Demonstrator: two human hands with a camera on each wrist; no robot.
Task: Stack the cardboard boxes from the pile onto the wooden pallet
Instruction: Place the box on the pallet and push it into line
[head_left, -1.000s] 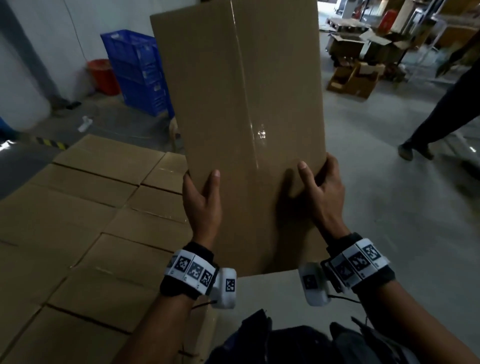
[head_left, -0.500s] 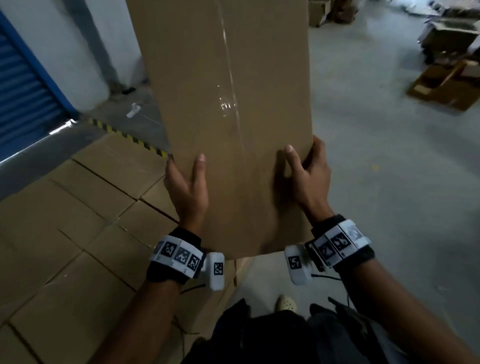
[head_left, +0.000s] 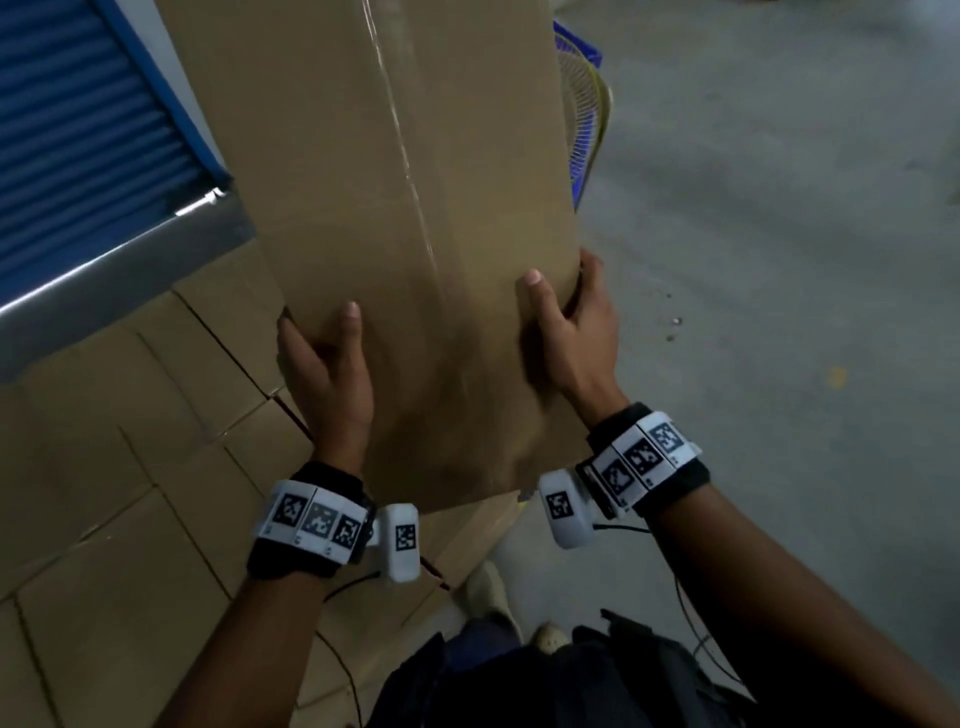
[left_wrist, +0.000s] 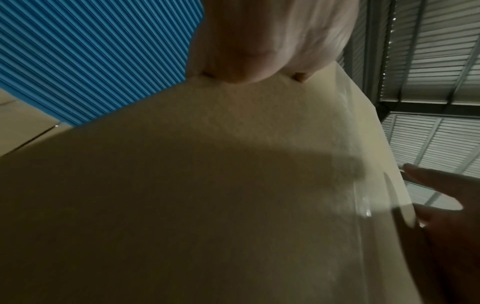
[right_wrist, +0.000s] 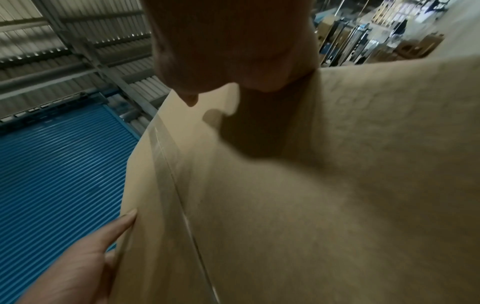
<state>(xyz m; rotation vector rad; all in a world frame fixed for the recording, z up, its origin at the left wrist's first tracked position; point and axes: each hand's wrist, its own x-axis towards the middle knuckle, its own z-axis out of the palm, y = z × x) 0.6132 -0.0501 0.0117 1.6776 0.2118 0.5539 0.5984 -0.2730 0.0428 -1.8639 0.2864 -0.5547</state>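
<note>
At your far left a blue roller door (head_left: 78, 145) stands behind a low pile of sealed boxes (head_left: 104, 467) laid side by side on the floor. Your left hand (head_left: 324, 379) grips the left side of the big cardboard box (head_left: 395, 208) you hold up in front of you, thumb flat on the near face and fingers wrapped round the edge. The box stands tall and tilts a little leftward at the top, well off the floor, its lower edge above the pile's near corner. A strip of clear tape (head_left: 410, 171) runs up the middle of its near face. Your right hand (head_left: 576, 332) clamps the right edge the same way, thumb on the front and fingers behind. Past the box's right side a wire fan guard (head_left: 584, 119) shows, with bare concrete floor (head_left: 779, 260) beyond. Your shoes (head_left: 491, 592) show below the box.
</note>
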